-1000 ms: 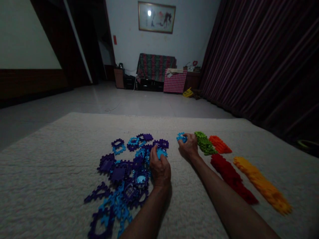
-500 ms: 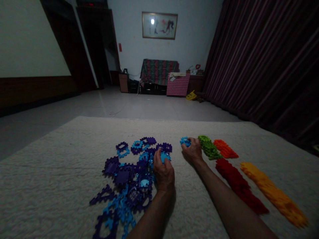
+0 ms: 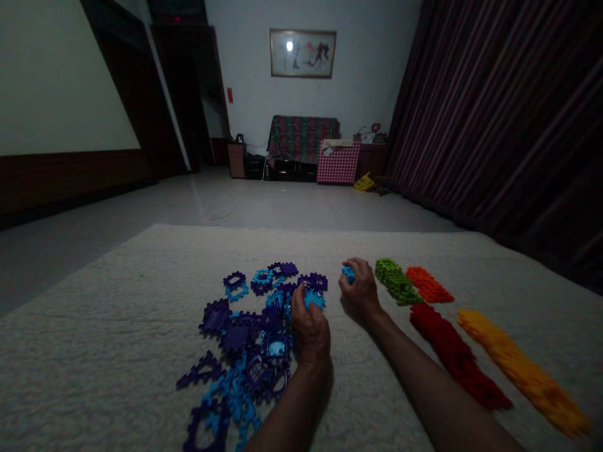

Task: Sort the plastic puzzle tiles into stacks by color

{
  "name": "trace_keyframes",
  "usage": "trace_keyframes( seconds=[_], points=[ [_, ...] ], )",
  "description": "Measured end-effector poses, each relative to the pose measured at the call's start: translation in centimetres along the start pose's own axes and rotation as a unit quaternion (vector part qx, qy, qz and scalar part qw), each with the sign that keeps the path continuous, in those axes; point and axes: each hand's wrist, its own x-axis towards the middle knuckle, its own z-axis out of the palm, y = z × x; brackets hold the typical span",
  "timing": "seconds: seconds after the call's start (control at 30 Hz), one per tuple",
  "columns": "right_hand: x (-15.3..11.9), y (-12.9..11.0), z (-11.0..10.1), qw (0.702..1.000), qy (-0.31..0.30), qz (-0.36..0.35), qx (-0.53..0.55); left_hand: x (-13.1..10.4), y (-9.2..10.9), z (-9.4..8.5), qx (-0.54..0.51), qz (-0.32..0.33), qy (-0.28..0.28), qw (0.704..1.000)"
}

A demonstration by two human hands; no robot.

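My right hand (image 3: pixel 362 287) is closed around a light-blue toothed interlocking tile (image 3: pixel 348 274), partly hidden by the fingers, just left of the green row. At the right side of the mixed pile, my left hand (image 3: pixel 311 323) grips a light-blue interlocking tile (image 3: pixel 315 300) between thumb and fingers; whether it holds more than one is hidden. Purple interlocking tiles (image 3: pixel 235 337) and other light-blue ones lie tangled and overlapping to the left of that hand. Some have cut-out centres and some are solid.
Sorted rows of tiles lie on the right: green (image 3: pixel 398 282), orange (image 3: pixel 429 284), dark red (image 3: pixel 456 358) and yellow (image 3: pixel 521 370). Everything rests on a cream textured blanket (image 3: pixel 141 282). Beyond are a tiled floor, a cloth-covered cabinet (image 3: pixel 301 138) and a dark curtain (image 3: pixel 471 125).
My right hand has turned slightly over its blue tile, which now shows less. My left hand stays nearly in place with its tile. The view has shifted slightly.
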Motion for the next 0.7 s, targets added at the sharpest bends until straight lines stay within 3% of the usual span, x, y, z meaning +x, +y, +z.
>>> trace_keyframes(
  seconds=[0.2,0.3,0.4,0.5,0.7],
  points=[
    [-0.9,-3.1,1.6,0.987,-0.125,-0.04,0.097,2.2,1.9,-0.2,-0.155,-0.077,0.015,0.985],
    [-1.2,-3.5,1.9,0.982,-0.16,-0.019,0.1,4.0,4.3,-1.2,-0.263,-0.183,0.031,0.947],
    [-1.3,-3.6,1.9,0.98,-0.179,-0.004,0.086,5.4,6.6,-3.0,-0.336,-0.212,0.043,0.917],
    [-1.3,-3.7,1.9,0.98,-0.187,0.0,0.067,5.9,8.0,-5.0,-0.35,-0.216,0.061,0.91],
    [-2.5,-4.8,1.2,0.978,-0.199,0.022,0.053,6.9,8.1,-8.2,-0.266,-0.201,0.071,0.94]
  ],
)
